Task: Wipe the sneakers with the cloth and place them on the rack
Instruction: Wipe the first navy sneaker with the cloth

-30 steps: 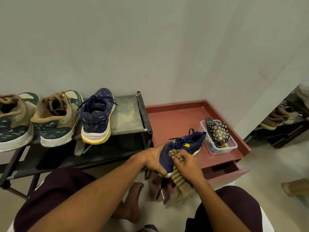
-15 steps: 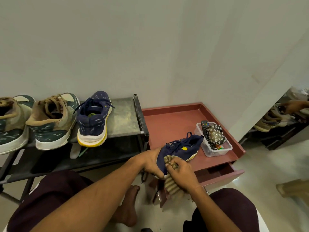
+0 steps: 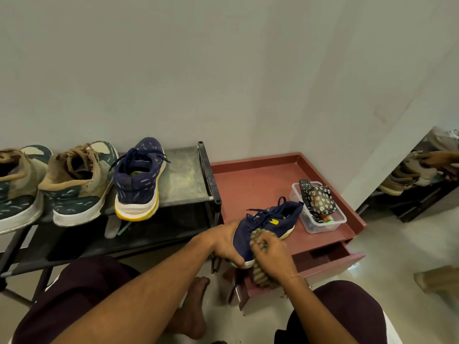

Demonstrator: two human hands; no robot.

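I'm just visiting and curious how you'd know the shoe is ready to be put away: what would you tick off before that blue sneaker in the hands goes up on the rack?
1. Grip: the left hand grips the held sneaker at its toe end: ok.
2. Wiping: the right hand holds the cloth against the sneaker's side: ok.
3. Sneaker wiped all over: cannot tell; its far side and sole are hidden.
4. Bare space on the rack, right of the matching sneaker: ok.
5. Heel clear of the plastic box: cannot tell; they overlap in this view.
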